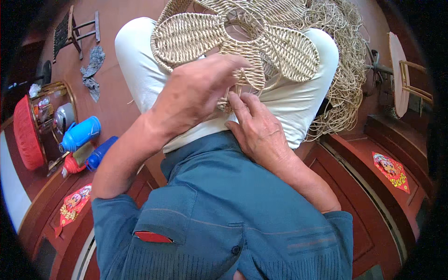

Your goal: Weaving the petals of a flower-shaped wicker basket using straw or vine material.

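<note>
Across my lap lies a flower-shaped piece woven from straw cord [189, 39], with several petals round an open ring in the middle. The petal pointing toward me is narrow and has loose cord at its near end. My left hand [193, 88] is bent over this petal's left side, one finger stretched across it; the other fingers curl underneath, hiding what they hold. Lower and to the right, my right hand [259, 123] has its fingertips closed on the woven petal's near end. Both hands partly cover that end.
A big heap of loose straw cord [343, 60] lies beyond my right knee. Wooden stools [399, 74] stand at far right and far left [72, 32]. Left of me are a blue thermos [81, 134], a red round stool [29, 133] and a crumpled grey cloth [94, 63].
</note>
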Available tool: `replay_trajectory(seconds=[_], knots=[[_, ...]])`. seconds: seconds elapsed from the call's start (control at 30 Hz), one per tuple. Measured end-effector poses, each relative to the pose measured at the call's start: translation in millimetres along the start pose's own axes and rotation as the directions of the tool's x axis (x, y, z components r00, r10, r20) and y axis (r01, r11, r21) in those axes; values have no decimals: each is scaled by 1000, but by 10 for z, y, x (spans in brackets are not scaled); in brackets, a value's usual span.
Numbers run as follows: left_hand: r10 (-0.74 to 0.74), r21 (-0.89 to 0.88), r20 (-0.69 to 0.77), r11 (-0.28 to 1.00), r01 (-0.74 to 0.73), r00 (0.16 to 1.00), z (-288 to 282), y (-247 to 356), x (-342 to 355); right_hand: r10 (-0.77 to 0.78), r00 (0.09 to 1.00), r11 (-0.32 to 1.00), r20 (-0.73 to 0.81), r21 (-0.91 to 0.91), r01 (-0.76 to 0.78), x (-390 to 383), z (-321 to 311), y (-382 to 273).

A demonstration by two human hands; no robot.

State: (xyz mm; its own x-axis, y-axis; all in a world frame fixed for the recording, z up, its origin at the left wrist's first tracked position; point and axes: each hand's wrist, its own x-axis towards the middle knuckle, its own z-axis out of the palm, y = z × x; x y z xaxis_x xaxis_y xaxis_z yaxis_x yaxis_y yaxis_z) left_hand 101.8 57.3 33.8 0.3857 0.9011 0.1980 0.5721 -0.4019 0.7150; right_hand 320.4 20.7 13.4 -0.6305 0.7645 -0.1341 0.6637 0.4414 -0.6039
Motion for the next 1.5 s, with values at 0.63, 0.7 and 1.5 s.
replay_trajectory(seconds=[0.63, 0.7, 1.5], knots=[[-511, -111, -155, 859, 499, 845, 561, 166, -335, 166, 981, 844, 99, 501, -194, 112, 10, 155], [-441, -66, -219, 897, 438, 870, 585, 163, -343, 167, 982, 842, 89, 505, -190, 107, 32, 152], [-971, -948, -208, 230, 219, 119, -1614, -1428, -1771, -11, 927, 993, -375, 103, 54, 307, 91, -48]])
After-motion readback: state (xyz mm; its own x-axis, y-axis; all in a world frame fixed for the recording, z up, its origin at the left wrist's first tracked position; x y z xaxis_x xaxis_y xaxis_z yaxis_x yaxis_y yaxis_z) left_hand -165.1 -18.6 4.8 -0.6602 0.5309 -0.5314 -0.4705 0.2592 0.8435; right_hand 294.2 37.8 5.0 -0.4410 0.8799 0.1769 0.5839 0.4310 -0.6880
